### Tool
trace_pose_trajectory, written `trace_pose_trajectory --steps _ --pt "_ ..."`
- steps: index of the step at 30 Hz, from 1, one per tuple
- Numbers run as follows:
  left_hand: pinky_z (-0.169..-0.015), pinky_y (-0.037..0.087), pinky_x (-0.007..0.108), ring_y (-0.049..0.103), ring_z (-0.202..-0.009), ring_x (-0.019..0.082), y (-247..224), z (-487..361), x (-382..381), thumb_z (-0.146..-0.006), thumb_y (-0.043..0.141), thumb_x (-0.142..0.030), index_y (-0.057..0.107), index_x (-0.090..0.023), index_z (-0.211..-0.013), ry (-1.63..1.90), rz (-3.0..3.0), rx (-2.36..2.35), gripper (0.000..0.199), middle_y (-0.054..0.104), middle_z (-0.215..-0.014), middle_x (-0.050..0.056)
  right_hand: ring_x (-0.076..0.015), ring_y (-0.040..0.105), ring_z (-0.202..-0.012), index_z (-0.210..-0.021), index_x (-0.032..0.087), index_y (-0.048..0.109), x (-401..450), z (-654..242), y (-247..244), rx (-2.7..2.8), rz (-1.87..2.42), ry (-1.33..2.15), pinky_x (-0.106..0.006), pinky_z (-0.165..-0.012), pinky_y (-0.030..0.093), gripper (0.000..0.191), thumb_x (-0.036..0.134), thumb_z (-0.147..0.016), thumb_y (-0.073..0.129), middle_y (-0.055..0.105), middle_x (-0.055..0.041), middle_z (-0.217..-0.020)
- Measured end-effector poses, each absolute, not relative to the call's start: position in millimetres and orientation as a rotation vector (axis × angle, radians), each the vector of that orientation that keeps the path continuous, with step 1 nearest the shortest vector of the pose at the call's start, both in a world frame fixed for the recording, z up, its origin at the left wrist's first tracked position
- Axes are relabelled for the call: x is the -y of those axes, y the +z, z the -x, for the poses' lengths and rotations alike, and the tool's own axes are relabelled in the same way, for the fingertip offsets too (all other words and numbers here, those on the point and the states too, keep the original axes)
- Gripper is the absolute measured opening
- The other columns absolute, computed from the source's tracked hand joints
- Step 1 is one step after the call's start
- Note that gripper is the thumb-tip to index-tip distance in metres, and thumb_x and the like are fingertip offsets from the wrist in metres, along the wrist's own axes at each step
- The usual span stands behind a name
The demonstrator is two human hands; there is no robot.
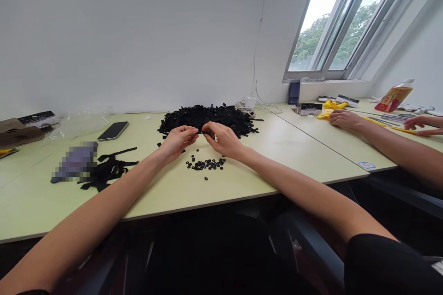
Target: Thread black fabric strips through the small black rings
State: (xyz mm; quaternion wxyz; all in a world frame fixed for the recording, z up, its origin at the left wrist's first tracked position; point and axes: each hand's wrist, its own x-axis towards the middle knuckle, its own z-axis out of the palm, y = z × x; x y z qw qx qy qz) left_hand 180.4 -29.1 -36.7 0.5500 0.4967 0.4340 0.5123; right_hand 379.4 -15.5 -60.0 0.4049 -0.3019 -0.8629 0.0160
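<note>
My left hand [177, 143] and my right hand [224, 139] meet above the table, fingertips pinched close together. Between them is a small black fabric strip [200, 132], gripped from both sides; its finer details are too small to make out. Just behind my hands lies a wide heap of black fabric strips [211, 114]. Nearer to me, below the fingers, several small black ring-shaped pieces [207, 164] are scattered, with a lone ring [206, 178] closer to the front edge. A smaller bunch of black strips [109, 171] lies left of my left forearm.
On the left are a phone [113, 131], a blurred-out dark object [76, 161], clear plastic [81, 124] and brown cardboard [20, 136]. A white cable adapter [249, 100] stands by the wall. At right, a co-worker's hands [348, 120] are among yellow pieces and a drink bottle [394, 97].
</note>
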Motion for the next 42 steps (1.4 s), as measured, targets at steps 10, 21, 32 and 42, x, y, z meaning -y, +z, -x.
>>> trace_pose_trajectory --steps 10,21,32,42 --pt "-0.071 0.047 0.030 0.067 -0.082 0.022 -32 -146 23 -0.086 0.067 -0.058 0.080 -0.025 -0.106 0.482 -2.335 -1.287 0.040 0.076 -0.095 0.005 -0.0147 0.060 -0.071 -0.091 0.016 0.072 5 -390 -54 1.970 0.843 0.317 -0.029 -0.069 0.043 0.013 0.024 -0.093 0.061 0.073 -0.0043 -0.081" --pt "-0.066 0.043 0.028 0.064 -0.076 0.019 -47 -147 14 -0.081 0.071 -0.051 0.074 -0.019 -0.091 0.664 -2.183 -1.311 0.034 0.075 -0.086 0.005 -0.0178 0.070 -0.084 -0.084 0.017 0.074 9 -383 -61 2.039 0.847 0.556 -0.031 -0.079 0.051 0.008 0.020 -0.085 0.066 0.078 -0.0050 -0.089" --pt "-0.084 0.051 0.033 0.068 -0.089 0.022 -43 -160 21 -0.077 0.082 -0.054 0.081 -0.018 -0.099 0.944 -1.921 -1.067 0.042 0.079 -0.093 0.008 -0.0160 0.067 -0.076 -0.086 0.017 0.074 7 -382 -62 1.979 0.829 0.669 -0.028 -0.068 0.050 0.014 0.030 -0.086 0.071 0.076 -0.0055 -0.084" --pt "-0.089 0.053 0.036 0.071 -0.096 0.024 -49 -170 25 -0.073 0.088 -0.053 0.077 -0.018 -0.104 0.992 -1.908 -1.059 0.047 0.078 -0.101 0.009 -0.0137 0.063 -0.068 -0.083 0.016 0.072 9 -382 -62 1.970 0.863 0.663 -0.025 -0.061 0.046 0.010 0.025 -0.084 0.069 0.071 -0.0031 -0.073"
